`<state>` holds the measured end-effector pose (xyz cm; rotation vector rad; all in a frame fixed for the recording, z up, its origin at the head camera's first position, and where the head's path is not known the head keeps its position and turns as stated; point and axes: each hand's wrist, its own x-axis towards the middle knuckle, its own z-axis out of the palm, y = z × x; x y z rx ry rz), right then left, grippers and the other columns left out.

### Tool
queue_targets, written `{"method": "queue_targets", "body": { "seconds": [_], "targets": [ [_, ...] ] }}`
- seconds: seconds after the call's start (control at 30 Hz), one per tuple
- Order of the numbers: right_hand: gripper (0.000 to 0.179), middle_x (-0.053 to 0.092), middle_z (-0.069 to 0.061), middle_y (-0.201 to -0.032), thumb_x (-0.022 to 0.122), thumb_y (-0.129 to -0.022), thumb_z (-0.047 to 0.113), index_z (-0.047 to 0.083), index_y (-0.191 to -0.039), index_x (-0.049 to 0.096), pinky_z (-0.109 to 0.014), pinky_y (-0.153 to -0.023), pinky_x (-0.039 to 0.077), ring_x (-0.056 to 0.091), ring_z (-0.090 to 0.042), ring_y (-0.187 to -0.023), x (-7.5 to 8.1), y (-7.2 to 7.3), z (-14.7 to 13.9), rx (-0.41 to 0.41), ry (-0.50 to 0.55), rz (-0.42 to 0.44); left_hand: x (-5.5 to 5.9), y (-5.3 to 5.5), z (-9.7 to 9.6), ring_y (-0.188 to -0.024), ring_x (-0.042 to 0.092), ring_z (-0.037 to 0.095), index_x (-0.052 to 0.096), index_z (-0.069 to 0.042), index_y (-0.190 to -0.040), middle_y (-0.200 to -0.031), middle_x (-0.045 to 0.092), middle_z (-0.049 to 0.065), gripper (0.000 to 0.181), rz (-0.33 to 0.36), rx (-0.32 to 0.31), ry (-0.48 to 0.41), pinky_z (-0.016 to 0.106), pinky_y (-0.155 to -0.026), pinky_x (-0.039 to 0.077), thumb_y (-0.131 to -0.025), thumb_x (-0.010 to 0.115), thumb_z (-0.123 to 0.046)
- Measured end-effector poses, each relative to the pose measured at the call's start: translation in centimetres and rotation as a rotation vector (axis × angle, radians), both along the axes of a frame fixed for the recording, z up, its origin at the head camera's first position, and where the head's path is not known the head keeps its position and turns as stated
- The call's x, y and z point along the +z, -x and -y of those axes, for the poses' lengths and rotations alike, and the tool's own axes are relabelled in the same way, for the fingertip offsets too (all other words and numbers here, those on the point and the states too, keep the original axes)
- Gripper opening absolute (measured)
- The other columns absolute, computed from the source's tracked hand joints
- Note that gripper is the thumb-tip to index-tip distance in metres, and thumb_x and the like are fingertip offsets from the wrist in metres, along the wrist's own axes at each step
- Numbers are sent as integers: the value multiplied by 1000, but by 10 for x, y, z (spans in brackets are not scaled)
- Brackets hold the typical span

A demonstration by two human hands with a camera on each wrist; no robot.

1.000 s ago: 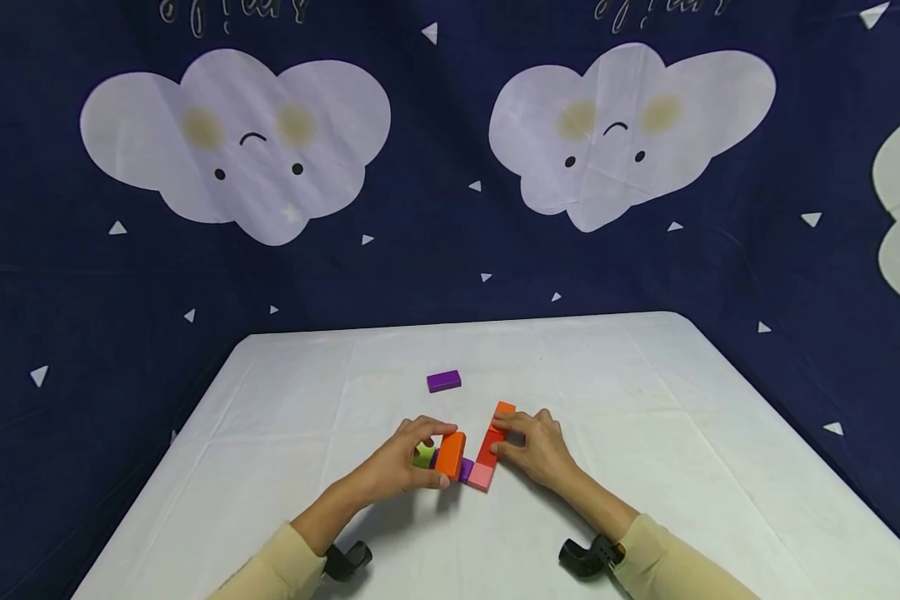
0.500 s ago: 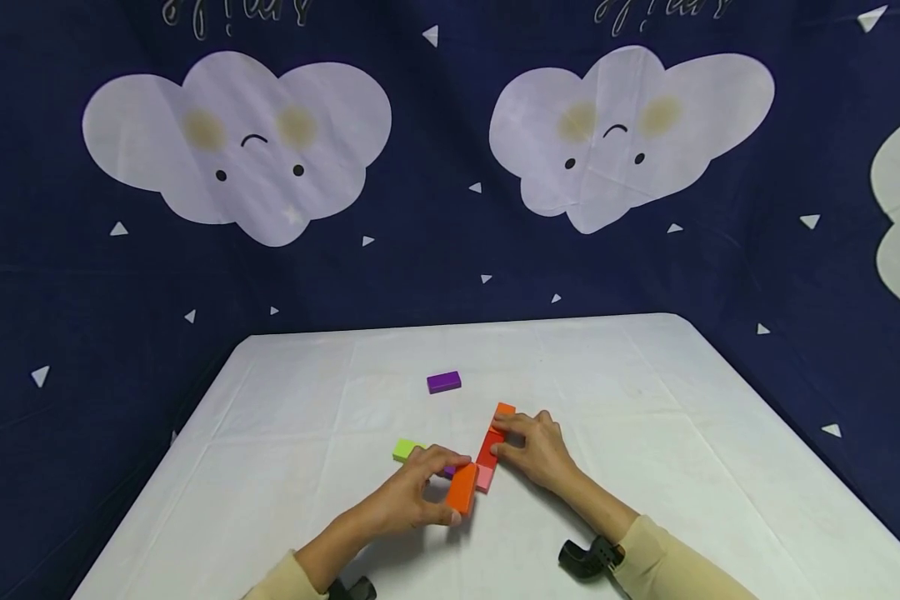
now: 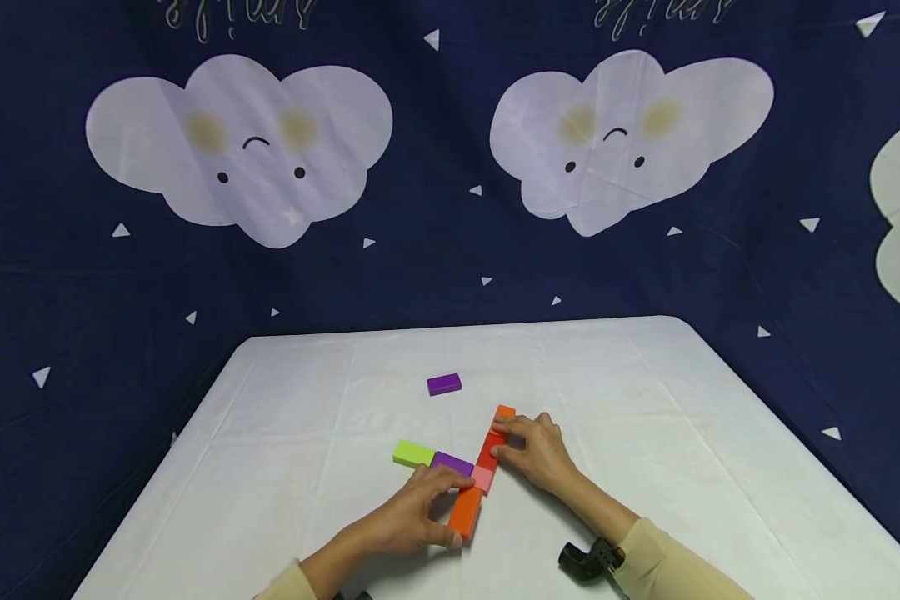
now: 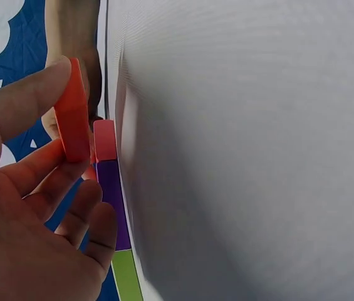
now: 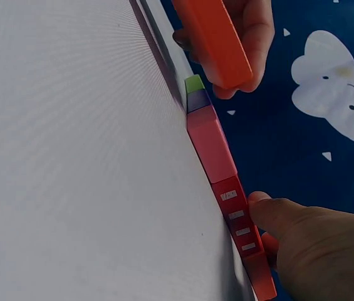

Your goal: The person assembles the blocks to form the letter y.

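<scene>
My left hand [image 3: 412, 514] pinches an orange block [image 3: 466, 512] between thumb and fingers. Both wrist views show that block raised off the table, a little apart from the pink block [image 5: 211, 144]. Thumb and index finger of my right hand [image 3: 538, 450] rest on the red block [image 3: 489, 450], the index fingertip where it meets a second orange block [image 3: 505, 410]. Pink, red and orange blocks form a slanted row. From the pink block, a purple block [image 3: 452, 463] and a lime green block [image 3: 413, 453] run off to the left.
Another purple block [image 3: 444, 384] lies alone farther back on the white table [image 3: 607, 375]. Behind the table hangs a dark blue cloth [image 3: 435, 167] with clouds and small triangles. A black wrist camera [image 3: 589, 562] sits below my right wrist.
My left hand has carried its orange block toward me and slightly right, from over the purple block to the near side of the pink one. My right hand has stayed in place.
</scene>
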<state>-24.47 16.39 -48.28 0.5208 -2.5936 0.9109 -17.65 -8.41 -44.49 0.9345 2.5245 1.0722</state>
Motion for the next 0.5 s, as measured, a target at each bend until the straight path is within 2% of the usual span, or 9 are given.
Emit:
{"method": "queue_targets", "body": {
  "seconds": [0.13,0.37,0.5],
  "targets": [
    [40,70,5,-114,79,-71,31,18,-108,73,-29,-73,29,39,-10,-75,1,-1,0,1,3,8,-2,-1,-1,-115,39,14,54,-26,-130,-128,53,-4,65,-15,2,28,40,-102,35,-71,80,-28],
    [40,69,6,-114,79,-71,31,19,-108,72,-29,-73,29,39,-9,-76,1,-1,0,2,1,-4,-4,0,-3,-114,38,13,55,-28,-129,-128,53,-6,65,-1,11,69,39,-102,35,-69,81,-24],
    [40,69,6,-114,79,-70,31,18,-108,73,-29,-73,29,39,-9,-76,1,-1,0,5,-1,-8,-4,-1,-4,-111,38,9,53,-30,-130,-127,53,-9,66,-35,1,117,36,-99,36,-69,80,-25]
  ]
}}
